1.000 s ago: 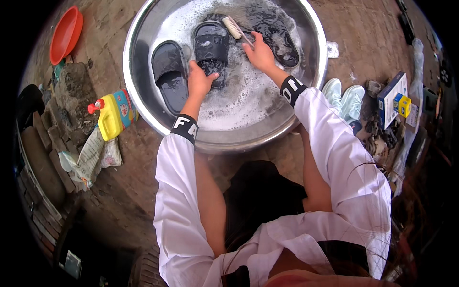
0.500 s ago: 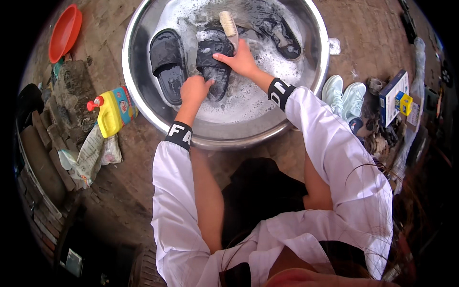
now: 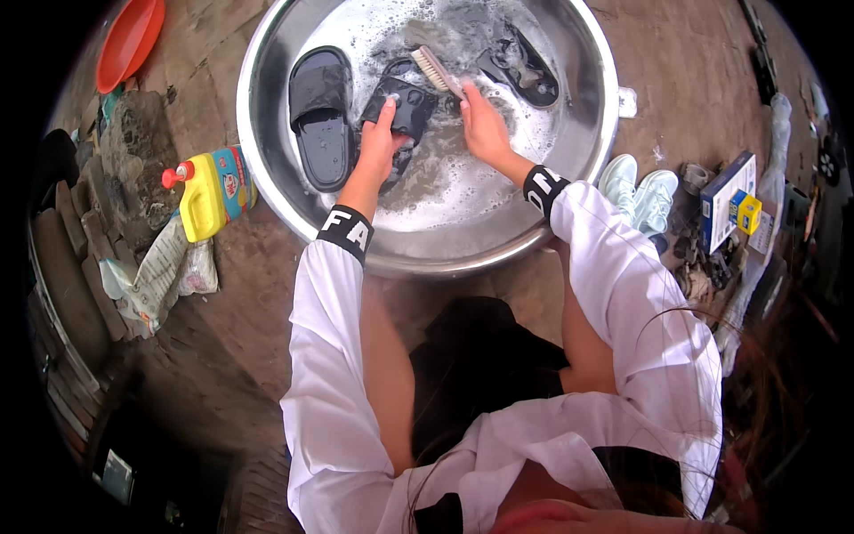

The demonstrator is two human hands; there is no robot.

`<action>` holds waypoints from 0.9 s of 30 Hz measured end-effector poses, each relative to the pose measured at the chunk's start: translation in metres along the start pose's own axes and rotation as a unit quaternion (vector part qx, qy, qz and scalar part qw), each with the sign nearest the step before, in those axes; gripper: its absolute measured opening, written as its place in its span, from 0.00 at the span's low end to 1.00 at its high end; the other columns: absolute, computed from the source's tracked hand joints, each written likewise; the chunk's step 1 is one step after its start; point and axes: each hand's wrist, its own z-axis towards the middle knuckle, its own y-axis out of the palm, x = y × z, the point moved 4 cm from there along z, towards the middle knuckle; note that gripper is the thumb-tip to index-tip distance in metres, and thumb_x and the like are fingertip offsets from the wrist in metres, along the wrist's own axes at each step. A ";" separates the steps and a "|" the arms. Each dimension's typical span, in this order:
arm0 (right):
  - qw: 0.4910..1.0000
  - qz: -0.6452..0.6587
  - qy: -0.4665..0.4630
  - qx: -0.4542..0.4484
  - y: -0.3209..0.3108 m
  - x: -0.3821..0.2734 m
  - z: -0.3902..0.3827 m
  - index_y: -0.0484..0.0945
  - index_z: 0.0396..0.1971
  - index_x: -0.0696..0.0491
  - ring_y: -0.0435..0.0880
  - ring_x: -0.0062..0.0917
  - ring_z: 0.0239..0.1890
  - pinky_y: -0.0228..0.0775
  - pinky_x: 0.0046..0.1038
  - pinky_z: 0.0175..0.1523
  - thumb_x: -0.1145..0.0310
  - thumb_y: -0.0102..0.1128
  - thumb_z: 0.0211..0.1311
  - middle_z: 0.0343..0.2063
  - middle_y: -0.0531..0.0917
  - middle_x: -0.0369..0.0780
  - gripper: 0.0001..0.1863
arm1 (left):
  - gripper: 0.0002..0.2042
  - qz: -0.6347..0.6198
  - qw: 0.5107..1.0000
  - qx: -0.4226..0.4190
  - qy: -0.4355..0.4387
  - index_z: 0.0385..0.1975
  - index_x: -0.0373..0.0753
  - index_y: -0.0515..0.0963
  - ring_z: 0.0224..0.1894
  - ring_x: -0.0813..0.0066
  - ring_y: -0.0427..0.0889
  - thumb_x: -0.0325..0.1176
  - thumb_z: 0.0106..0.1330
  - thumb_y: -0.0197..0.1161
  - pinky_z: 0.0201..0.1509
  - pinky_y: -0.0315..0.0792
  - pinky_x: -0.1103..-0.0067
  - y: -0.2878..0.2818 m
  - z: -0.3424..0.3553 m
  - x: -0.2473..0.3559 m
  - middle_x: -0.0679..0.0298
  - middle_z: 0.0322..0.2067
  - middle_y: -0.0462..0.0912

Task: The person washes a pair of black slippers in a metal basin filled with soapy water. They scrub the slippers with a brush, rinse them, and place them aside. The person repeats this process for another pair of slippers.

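A large metal basin (image 3: 592, 173) holds soapy water. My left hand (image 3: 381, 142) is closed round a black slide sandal (image 3: 409, 105), with the thumb on top of its strap and the fingers inside the foot opening. My right hand (image 3: 486, 127) grips a scrub brush (image 3: 438, 71) by its handle, its pale bristles beside the sandal's toe and turned toward the left. Another black slide (image 3: 326, 147) rests against the basin's left side. On the right, a dark thong-style sandal (image 3: 531, 78) lies partly in the suds.
Left of the basin stand a yellow jug with a red cap (image 3: 206, 200), a crumpled sack (image 3: 156, 280) and an orange-red bowl (image 3: 131, 44). Pale sneakers (image 3: 639, 191) sit to the right, near a blue-and-white box (image 3: 725, 200).
My left hand has moved up onto the sandal's strap and tilted it. My right hand has let go of the sandal and shifted right and down, turning the brush over toward the left.
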 end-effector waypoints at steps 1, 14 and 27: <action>0.999 -0.031 0.020 0.001 -0.003 0.005 0.006 0.64 0.52 0.53 0.76 0.51 0.38 0.65 0.47 0.44 0.63 0.41 0.68 0.35 0.77 0.53 0.16 | 0.22 0.033 0.999 0.000 -0.002 0.54 0.37 0.69 0.48 0.69 0.77 0.45 0.67 0.57 0.49 0.74 0.69 -0.005 -0.002 -0.001 0.60 0.48 0.76; 0.989 -0.030 -0.070 -0.130 -0.080 -0.029 0.012 0.76 0.52 0.40 0.82 0.38 0.38 0.73 0.34 0.40 0.55 0.49 0.66 0.37 0.83 0.41 0.17 | 0.17 0.221 0.973 -0.057 -0.012 0.45 0.39 0.76 0.39 0.78 0.78 0.37 0.59 0.68 0.40 0.73 0.80 -0.001 -0.023 -0.035 0.67 0.40 0.80; 0.870 -0.313 -0.251 -0.287 -0.083 -0.090 0.081 0.81 0.45 0.36 0.83 0.35 0.35 0.74 0.36 0.39 0.51 0.51 0.62 0.31 0.84 0.38 0.15 | 0.20 0.339 0.930 -0.041 0.134 0.43 0.33 0.76 0.29 0.80 0.77 0.38 0.56 0.70 0.34 0.72 0.79 0.007 -0.015 -0.039 0.65 0.33 0.81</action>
